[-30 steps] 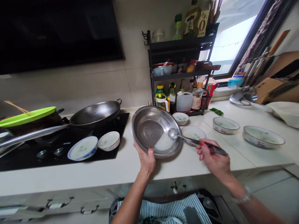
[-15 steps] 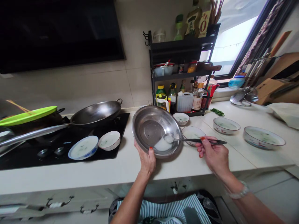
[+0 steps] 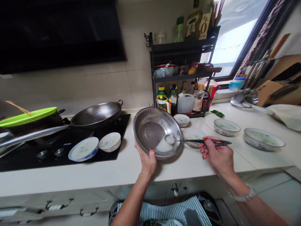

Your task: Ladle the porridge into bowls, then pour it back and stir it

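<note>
My left hand (image 3: 147,161) grips the near rim of a metal basin (image 3: 150,131), thumb on top, and tilts it to the right. A pool of whitish liquid (image 3: 163,146) lies at the basin's lower right side. My right hand (image 3: 218,155) is closed round the dark handle of a ladle (image 3: 199,142). The ladle's round bowl is in the basin, at the edge of the liquid. Just right of the basin stands a bowl (image 3: 194,134) of pale soup, partly behind the ladle. A smaller bowl (image 3: 182,120) of soup is behind it.
On the right of the counter stand two soup bowls (image 3: 227,126) (image 3: 264,139). Two others (image 3: 83,149) (image 3: 110,142) are at the cooktop's edge. A wok (image 3: 97,113) sits on the cooktop (image 3: 54,163). Behind the basin rises a black spice rack (image 3: 183,45).
The ladle has swung to a flatter angle and its bowl has dipped lower, towards the liquid. My right hand has shifted slightly. My left hand and the basin stay almost still.
</note>
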A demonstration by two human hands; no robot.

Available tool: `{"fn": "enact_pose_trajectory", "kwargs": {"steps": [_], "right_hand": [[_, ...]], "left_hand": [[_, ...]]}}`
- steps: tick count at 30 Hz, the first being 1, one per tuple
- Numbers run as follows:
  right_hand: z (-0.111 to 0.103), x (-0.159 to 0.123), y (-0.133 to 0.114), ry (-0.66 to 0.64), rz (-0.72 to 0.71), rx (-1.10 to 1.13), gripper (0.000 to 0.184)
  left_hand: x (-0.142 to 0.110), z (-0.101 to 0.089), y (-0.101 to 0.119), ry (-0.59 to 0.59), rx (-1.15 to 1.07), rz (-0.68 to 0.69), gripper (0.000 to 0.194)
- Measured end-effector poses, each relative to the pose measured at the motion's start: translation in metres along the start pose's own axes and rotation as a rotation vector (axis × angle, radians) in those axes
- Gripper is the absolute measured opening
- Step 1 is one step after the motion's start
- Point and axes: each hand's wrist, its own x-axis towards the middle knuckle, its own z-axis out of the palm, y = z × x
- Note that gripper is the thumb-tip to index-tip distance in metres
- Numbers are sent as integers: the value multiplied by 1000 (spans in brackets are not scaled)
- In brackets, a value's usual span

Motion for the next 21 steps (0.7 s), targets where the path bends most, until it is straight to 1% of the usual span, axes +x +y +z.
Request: {"fn": "enact_pose_trajectory", "kwargs": {"steps": [9, 14, 21], "right_hand": [[0, 0, -7, 24, -1, -13, 42], [0, 1, -6, 21, -10, -19, 41], [-2, 1, -4, 2, -42, -48, 37]], "left_hand": [[-3, 3, -8, -7, 28, -9, 73], [-3, 2, -7, -12, 20, -8, 76], [-2, 1, -4, -14, 12, -5, 74]]}}
